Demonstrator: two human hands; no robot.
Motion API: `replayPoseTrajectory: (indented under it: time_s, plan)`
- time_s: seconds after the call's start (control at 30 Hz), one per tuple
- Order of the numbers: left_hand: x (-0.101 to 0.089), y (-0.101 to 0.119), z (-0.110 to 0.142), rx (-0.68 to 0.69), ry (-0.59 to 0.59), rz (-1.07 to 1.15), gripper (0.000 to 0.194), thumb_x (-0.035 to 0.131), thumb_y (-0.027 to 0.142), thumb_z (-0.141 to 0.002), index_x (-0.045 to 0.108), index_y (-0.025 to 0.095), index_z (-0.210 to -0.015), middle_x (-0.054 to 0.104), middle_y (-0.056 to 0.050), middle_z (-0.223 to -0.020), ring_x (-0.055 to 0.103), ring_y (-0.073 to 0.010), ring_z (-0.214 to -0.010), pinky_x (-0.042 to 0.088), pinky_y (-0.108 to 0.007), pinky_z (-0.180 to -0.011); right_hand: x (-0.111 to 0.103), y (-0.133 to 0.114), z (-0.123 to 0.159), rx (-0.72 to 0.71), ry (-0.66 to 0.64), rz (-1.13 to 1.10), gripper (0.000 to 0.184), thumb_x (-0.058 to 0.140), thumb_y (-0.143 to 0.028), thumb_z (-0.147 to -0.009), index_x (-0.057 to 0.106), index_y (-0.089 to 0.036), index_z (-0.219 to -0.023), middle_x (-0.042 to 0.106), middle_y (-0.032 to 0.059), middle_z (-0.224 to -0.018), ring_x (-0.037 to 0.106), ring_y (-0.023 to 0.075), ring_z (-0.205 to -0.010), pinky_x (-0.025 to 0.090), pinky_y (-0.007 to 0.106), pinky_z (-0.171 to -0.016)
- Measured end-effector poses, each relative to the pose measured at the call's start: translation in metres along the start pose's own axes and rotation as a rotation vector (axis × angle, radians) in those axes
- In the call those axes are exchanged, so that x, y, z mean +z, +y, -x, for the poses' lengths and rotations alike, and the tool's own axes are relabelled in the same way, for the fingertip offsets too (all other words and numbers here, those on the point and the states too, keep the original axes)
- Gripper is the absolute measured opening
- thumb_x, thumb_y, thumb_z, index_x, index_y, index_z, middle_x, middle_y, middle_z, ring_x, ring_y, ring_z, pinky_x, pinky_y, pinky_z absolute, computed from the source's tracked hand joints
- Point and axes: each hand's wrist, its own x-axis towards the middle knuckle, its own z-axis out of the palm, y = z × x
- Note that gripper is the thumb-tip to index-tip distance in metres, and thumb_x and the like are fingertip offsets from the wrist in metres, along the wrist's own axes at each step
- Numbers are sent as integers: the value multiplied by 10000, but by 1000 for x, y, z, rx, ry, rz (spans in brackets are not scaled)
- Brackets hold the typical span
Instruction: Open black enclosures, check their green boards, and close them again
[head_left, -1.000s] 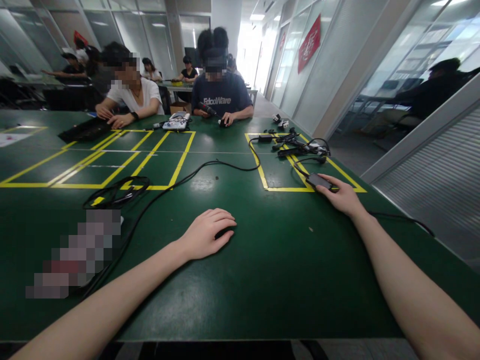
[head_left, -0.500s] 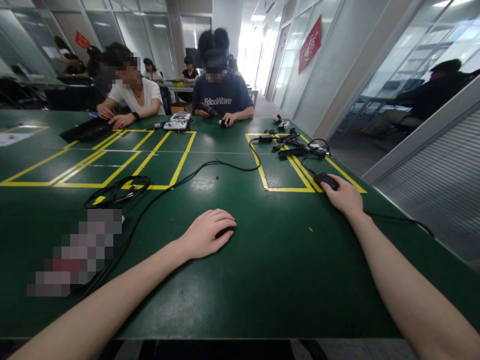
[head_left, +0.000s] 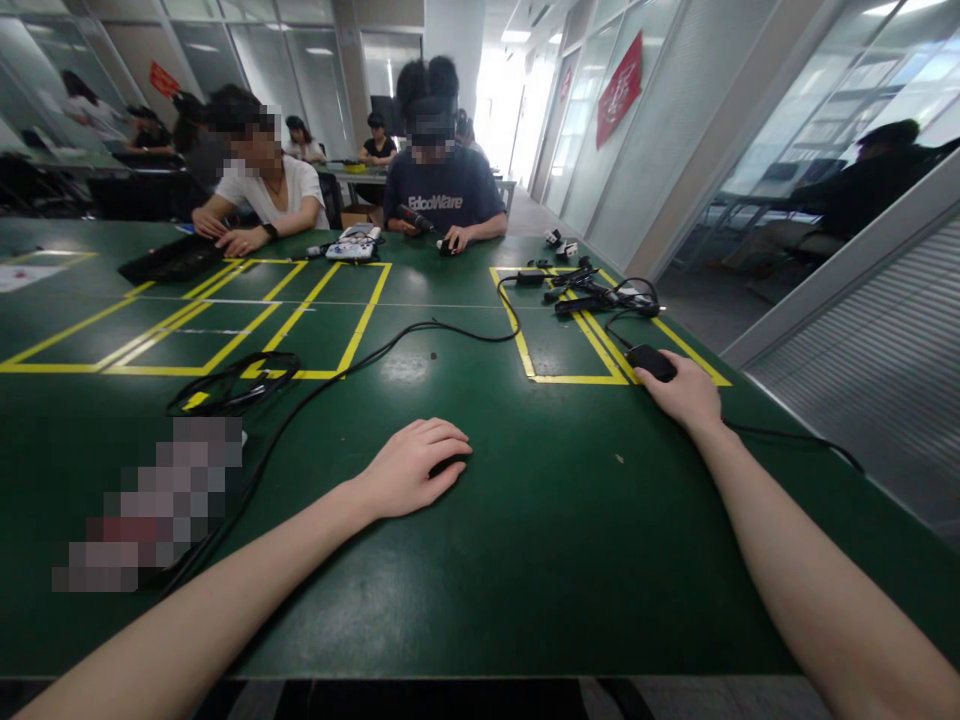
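My left hand point(head_left: 416, 465) rests palm down on the green table point(head_left: 525, 560), fingers loosely curved and thumb a little apart. A dark gap shows between thumb and fingers; nothing held can be made out there. Further off to the right, my right hand point(head_left: 686, 390) has its thumb and fingers round a small black box point(head_left: 651, 362), which looks like a power adapter. A thin cable runs from its far end toward a tangle of black cables and devices point(head_left: 585, 290). Another black cable point(head_left: 795, 434) comes out past the wrist toward the table's right edge.
Yellow tape point(head_left: 577, 380) marks rectangles on the table. A long cable point(head_left: 397, 338) crosses it, and a coiled cable point(head_left: 232, 385) lies left beside a blurred-out object point(head_left: 165, 500). Across sit two people, one with a black tray point(head_left: 169, 260), the other near a white device point(head_left: 355, 242).
My right thumb has shifted down along the black box, showing more of its top. My left hand stays put. In the far left background, a person has moved.
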Motion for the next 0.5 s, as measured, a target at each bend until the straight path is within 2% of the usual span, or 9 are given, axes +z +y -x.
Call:
replayPoseTrajectory:
  time_s: [0.1,0.27,0.37,0.5]
  plan:
    - [0,0,0,2,4,0,187,561,236,-1009,707,203,-1121,748,-72,-1195,681,-235,-1155,534,-410,-992,-1,1,-1,-34,24,-58,580,647,-386,-821,684,-100,-1325,690,205,-1257,651,371,-1132,518,471,-973]
    - [1,0,1,4,3,2,183,560,241,-1013,710,205,-1110,747,-72,-1197,681,-234,-1155,536,-411,-986,-7,-5,0,93,30,-146,499,570,-390,-878,711,-105,-1262,729,186,-1153,679,331,-1030,508,453,-954]
    - [1,0,1,3,1,1,182,557,244,-1014,713,211,-1102,748,-70,-1195,682,-232,-1152,538,-410,-984,-11,-8,1,146,40,-156,465,460,-392,-947,726,-106,-1199,738,155,-925,680,303,-852,514,439,-867]
    - [2,-1,1,3,5,-6,181,561,244,-1011,717,209,-1096,748,-72,-1188,683,-234,-1143,539,-410,-982,-12,-5,2,144,53,-159,504,320,-387,-1015,700,-85,-1148,595,61,-575,608,278,-622,500,414,-751]
